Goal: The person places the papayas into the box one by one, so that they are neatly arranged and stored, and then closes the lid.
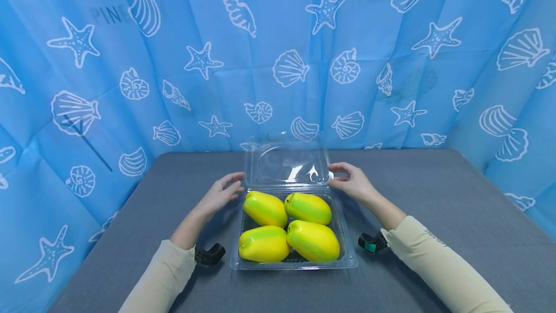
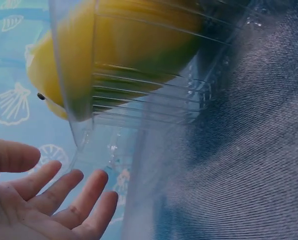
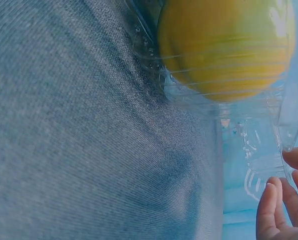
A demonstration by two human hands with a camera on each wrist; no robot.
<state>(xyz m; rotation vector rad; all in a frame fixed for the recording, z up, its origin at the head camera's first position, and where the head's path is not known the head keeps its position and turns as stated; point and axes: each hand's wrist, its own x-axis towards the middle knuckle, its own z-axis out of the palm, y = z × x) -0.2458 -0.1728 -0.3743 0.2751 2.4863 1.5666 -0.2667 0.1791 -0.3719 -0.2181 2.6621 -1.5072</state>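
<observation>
A clear plastic clamshell container (image 1: 295, 265) lies on the table with several plump yellow-green fruits (image 1: 264, 244), shaped like mangoes or papayas, in its base. Its hinged lid (image 1: 284, 165) stands raised at the far side. My right hand (image 1: 354, 182) pinches the lid's right edge; in the right wrist view the thumb (image 3: 297, 158) and fingers lie on either side of the clear plastic. At the left, my left hand (image 1: 219, 196) is beside the hinge end, its fingers relaxed and spread. The left wrist view shows that palm (image 2: 24, 212) with nothing in it.
A grey cloth-covered table (image 1: 182, 177) lies under everything. Behind it hangs a blue curtain (image 1: 260, 86) with white shells and starfish. Black wrist devices (image 1: 210, 254) sit at both cuffs, close to the container's sides.
</observation>
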